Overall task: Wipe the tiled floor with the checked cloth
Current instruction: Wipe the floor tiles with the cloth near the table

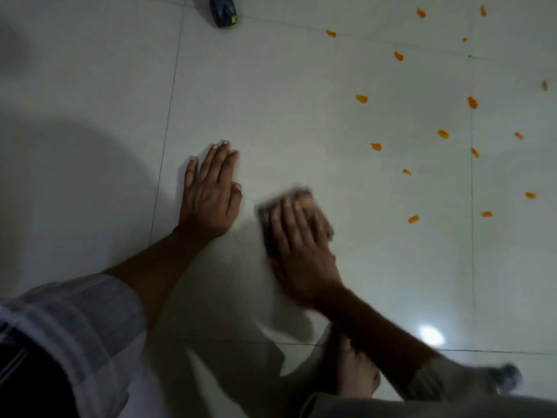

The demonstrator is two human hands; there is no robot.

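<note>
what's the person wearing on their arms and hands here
Both hands are bare, with no gloves, rings or watch in view. The left hand comes out of a loose pale sleeve with broad grey-blue stripes, pushed up the forearm. The right hand is blurred; its forearm is bare down to a pale sleeve edge near the frame's bottom.

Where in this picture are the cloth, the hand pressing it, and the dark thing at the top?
cloth (304, 203), head view, the part showing beyond the fingers.
right hand (301, 251), head view, the back of the hand.
dark object (223, 10), head view, its middle.
</note>
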